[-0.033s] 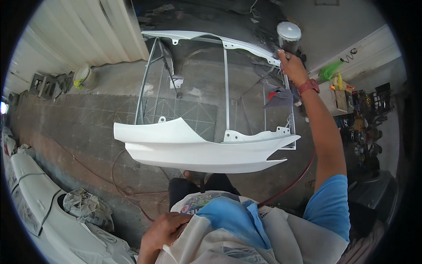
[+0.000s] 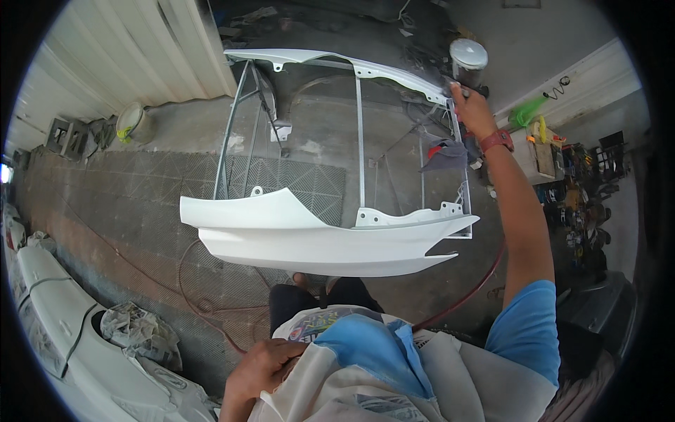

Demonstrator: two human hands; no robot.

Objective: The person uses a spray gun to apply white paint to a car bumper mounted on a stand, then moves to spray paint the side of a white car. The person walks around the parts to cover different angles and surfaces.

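Observation:
Two white car fenders lie across a metal stand. The near fender (image 2: 330, 246) is close in front of me, and the far fender (image 2: 394, 76) runs along the stand's back side. My right hand (image 2: 474, 112) reaches out past the right end of the far fender, closed around a spray gun. The gun's round, white-topped cup (image 2: 469, 56) rises beyond my fingers; its nozzle is hard to make out. At my belly my left hand (image 2: 267, 367) is curled against my white, printed top, its fingertips hidden.
The stand's metal bars (image 2: 360, 141) show between the fenders, with a grey cloth (image 2: 448, 156) at its right side. A red hose (image 2: 478, 281) loops over the floor behind me and leftward. White car bodywork (image 2: 63, 302) stands lower left; a bucket (image 2: 135, 123) is by the corrugated wall.
My right hand has shifted slightly right and down with the spray gun, and the cup has moved the same way. The left hand stays where it was.

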